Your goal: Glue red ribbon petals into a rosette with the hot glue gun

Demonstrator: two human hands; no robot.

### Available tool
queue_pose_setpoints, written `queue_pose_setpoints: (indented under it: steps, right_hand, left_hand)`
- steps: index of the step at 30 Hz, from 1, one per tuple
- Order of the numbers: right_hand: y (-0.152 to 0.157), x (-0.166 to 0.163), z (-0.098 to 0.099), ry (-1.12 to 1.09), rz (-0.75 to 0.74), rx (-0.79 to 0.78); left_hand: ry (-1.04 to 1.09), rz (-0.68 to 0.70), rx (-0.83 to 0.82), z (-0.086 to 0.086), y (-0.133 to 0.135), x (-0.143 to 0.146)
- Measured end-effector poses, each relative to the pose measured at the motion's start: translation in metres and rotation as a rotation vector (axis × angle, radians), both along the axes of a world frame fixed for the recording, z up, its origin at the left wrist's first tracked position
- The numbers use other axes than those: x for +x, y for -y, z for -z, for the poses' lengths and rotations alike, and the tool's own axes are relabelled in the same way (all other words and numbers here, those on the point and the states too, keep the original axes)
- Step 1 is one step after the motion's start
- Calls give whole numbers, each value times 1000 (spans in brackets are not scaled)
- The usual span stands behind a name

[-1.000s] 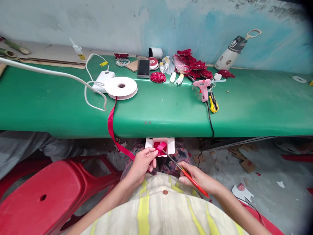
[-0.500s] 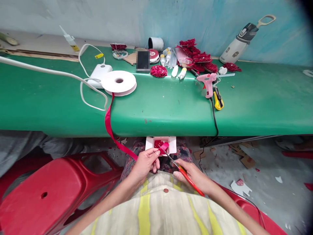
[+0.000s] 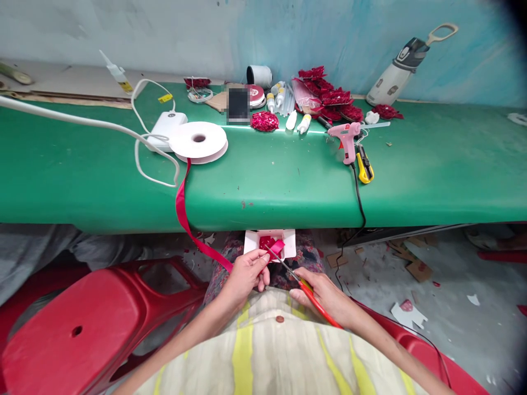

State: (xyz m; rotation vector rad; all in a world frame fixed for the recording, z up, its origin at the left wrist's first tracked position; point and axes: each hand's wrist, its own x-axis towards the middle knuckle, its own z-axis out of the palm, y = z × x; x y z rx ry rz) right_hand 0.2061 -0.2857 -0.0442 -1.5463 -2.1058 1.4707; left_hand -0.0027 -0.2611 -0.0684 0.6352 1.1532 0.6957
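Between thumb and fingers, my left hand (image 3: 252, 270) pinches a red ribbon (image 3: 181, 206) near its free end. The ribbon runs back in a slack curve to a white spool (image 3: 198, 140) lying flat on the green table. My right hand (image 3: 319, 291) is closed round the handles of scissors (image 3: 312, 300) with red-orange grips. Their blades lie across the ribbon just beside my left fingertips. Under the ribbon end, a small white box (image 3: 290, 244) with red pieces in it rests on my lap. Whether the blades have parted the ribbon I cannot tell.
A pink glue gun (image 3: 346, 138) and a yellow utility knife (image 3: 364, 165) lie on the right of the green table (image 3: 263, 192). Red glittery pieces (image 3: 329, 94), small bottles and a tumbler (image 3: 395, 77) stand behind. A red stool (image 3: 82, 323) is at my left.
The view has shifted slightly. The ribbon end past the blades sits a little differently over the box. Both hands keep nearly the same place and grip.
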Motion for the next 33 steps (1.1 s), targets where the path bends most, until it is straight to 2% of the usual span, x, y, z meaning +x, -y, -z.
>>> queue_pose_setpoints:
  steps: [9, 18, 23, 28, 33]
  right_hand:
    - [2, 1, 4, 46, 29, 13]
    - [3, 3, 20, 101, 71, 97]
    - [4, 7, 23, -25, 63, 31]
    - [6, 8, 24, -166, 104, 32]
    - [10, 9, 27, -135, 99, 37]
  left_hand:
    - [-32, 10, 3, 2, -2, -1]
    - [-38, -6, -17, -3, -3, -6]
    - [60, -21, 30, -10, -3, -12]
    - [135, 37, 42, -15, -4, -14]
    - [58, 50, 70, -12, -6, -13]
